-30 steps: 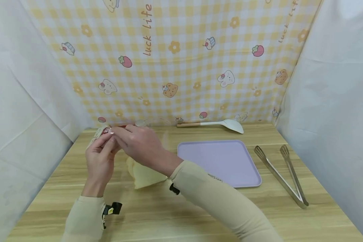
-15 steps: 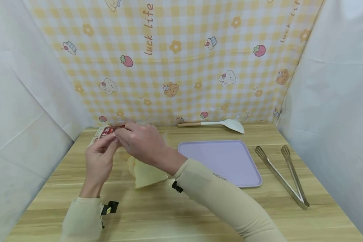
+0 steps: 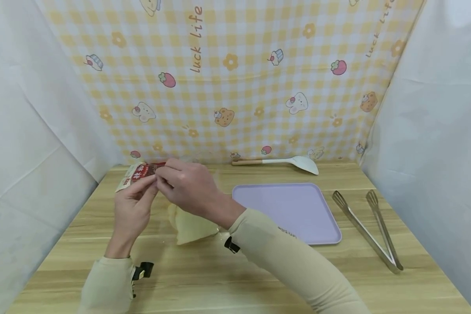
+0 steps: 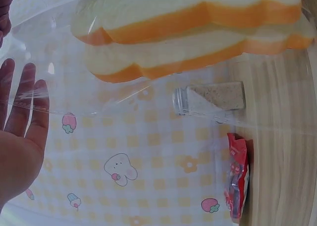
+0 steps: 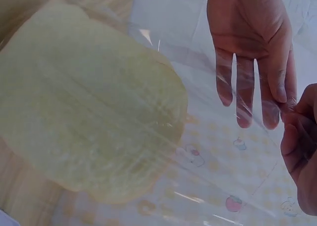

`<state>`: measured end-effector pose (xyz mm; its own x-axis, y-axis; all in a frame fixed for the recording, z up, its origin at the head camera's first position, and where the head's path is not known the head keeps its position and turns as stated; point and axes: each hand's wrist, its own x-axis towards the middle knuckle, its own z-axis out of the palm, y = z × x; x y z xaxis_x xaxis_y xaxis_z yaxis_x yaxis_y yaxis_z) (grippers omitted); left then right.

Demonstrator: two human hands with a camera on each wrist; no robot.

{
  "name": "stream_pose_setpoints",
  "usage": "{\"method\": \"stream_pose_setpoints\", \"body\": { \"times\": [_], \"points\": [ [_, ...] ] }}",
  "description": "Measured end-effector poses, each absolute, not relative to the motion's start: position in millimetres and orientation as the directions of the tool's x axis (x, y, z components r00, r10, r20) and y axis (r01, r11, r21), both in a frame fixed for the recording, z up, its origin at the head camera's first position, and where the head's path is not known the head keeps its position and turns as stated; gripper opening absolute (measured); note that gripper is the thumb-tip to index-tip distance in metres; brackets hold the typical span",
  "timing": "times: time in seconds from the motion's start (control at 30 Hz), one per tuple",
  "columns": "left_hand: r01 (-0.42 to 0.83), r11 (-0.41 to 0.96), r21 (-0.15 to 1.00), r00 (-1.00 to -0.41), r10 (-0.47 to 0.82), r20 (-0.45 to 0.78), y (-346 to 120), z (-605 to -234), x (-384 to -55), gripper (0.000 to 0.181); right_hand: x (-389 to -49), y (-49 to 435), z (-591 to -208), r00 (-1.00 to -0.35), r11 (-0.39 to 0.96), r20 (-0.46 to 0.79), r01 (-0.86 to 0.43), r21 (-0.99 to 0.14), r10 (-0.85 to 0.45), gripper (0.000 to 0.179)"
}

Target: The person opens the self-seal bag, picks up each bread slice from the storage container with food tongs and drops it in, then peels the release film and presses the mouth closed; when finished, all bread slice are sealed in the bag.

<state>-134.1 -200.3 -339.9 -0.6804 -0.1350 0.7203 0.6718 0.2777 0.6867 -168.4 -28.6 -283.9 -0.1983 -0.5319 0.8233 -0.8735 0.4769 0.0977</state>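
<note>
Two slices of bread (image 4: 188, 23) sit inside a clear plastic bag (image 5: 213, 151); in the head view the bread (image 3: 194, 226) is partly covered by the right forearm. My left hand (image 3: 132, 211) pinches the mouth end of the bag between thumb and index finger. In the right wrist view its other fingers hang straight behind the film. My right hand (image 3: 192, 187), fingers curled, pinches the same end right beside the left fingertips. The film stretches from the fingertips down over the bread. Exactly what the fingertips pinch is hidden in the head view.
A red and cream packet (image 3: 141, 172) lies behind the left hand. A small clear jar of beige grains (image 4: 218, 97) is by the back cloth. To the right are a lavender tray (image 3: 286, 213), metal tongs (image 3: 369, 235) and a white turner (image 3: 302, 165) with a wooden handle.
Both hands' fingertips have shifted slightly to the right, close together throughout, and more of the red and cream packet shows behind them. The bread and tray have stayed in place.
</note>
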Motion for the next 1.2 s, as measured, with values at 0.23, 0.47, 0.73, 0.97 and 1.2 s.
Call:
{"method": "stream_pose_setpoints", "body": {
  "times": [0.23,0.47,0.73,0.97,1.2],
  "points": [
    [0.667,0.269,0.695,-0.687,-0.14,0.713,-199,-338,-133,0.044,-170,-30,-287,-0.317,0.318,0.859,-0.928,-0.193,-0.402,0.012],
    [0.648,0.198,0.735,-0.725,-0.134,0.676,-197,-336,-133,0.035,-168,-31,-291,-0.465,0.198,0.835,-0.885,-0.422,-0.295,0.016],
    [0.623,0.191,0.759,-0.751,-0.126,0.648,-193,-334,-134,0.034,-168,-34,-296,-0.516,0.164,0.835,-0.855,-0.491,-0.193,0.015],
    [0.642,0.15,0.752,-0.748,-0.092,0.657,-191,-333,-137,0.028,-169,-39,-300,-0.539,0.156,0.834,-0.839,-0.521,-0.115,0.017],
    [0.61,0.22,0.761,-0.762,-0.103,0.64,-188,-331,-135,0.026,-166,-42,-300,-0.554,0.143,0.829,-0.829,-0.541,-0.075,0.019]
  ]
}}
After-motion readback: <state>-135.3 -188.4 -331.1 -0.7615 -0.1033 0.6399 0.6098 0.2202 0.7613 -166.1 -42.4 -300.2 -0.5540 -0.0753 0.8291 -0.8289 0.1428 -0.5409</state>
